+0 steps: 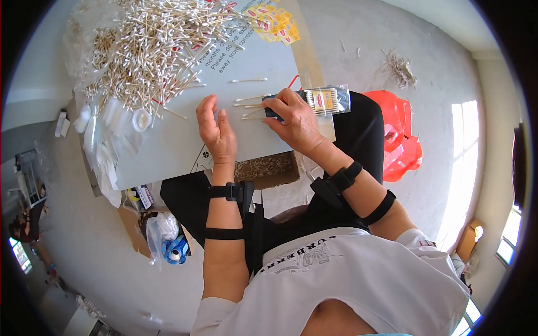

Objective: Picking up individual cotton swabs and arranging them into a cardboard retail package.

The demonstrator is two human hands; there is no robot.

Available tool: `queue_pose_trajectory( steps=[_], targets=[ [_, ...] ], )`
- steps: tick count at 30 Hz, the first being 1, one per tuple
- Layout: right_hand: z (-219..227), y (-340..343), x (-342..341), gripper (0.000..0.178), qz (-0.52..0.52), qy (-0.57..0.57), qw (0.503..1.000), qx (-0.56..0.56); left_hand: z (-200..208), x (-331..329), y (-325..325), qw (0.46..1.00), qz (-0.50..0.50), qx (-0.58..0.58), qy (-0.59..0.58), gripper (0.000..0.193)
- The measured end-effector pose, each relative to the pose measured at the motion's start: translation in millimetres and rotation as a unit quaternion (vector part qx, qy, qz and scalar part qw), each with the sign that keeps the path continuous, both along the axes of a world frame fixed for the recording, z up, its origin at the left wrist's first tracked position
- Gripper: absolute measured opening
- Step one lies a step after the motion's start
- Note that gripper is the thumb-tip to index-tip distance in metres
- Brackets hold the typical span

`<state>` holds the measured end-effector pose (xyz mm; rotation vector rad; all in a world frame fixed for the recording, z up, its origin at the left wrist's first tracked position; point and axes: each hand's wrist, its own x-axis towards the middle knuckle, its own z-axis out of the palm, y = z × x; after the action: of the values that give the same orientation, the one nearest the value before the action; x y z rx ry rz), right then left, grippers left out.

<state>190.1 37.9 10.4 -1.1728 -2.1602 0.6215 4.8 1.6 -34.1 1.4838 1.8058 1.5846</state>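
Nothing is in my left hand (216, 131), which is raised over the near side of the table with its thumb and curled fingers apart. Over a dark flat piece (273, 113) near the table's right edge, my right hand (296, 119) has its fingers bent down and closed. Several loose cotton swabs (247, 105) poke out to the left from beneath these fingers; what the fingertips grip is hidden. Just right of that hand lies a clear packet of cotton swabs (332, 102) with a yellow label. A single cotton swab (249, 80) rests farther back.
A big heap of cotton swabs (151, 50) covers the table's far left. Yellow labels (274, 23) lie at the back right. Clear plastic tubes (117, 119) stand by the left edge. Below the table is a cardboard box (269, 171) with swabs; a red bag (395, 137) lies right.
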Motion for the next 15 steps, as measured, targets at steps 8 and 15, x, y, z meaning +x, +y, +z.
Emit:
queue_pose_trajectory(
  steps=[8, 15],
  targets=[
    [-7.8, 5.4, -8.8, 0.030, 0.000, -0.010, 1.000, -0.006, 3.4, 2.3, -0.7, 1.000, 0.004, -0.015, 0.001, 0.032],
    [-14.6, 4.5, -8.6, 0.030, 0.010, -0.021, 1.000, -0.015, 3.3, 1.8, 0.1, 1.000, 0.001, -0.007, 0.008, 0.030]
  ],
)
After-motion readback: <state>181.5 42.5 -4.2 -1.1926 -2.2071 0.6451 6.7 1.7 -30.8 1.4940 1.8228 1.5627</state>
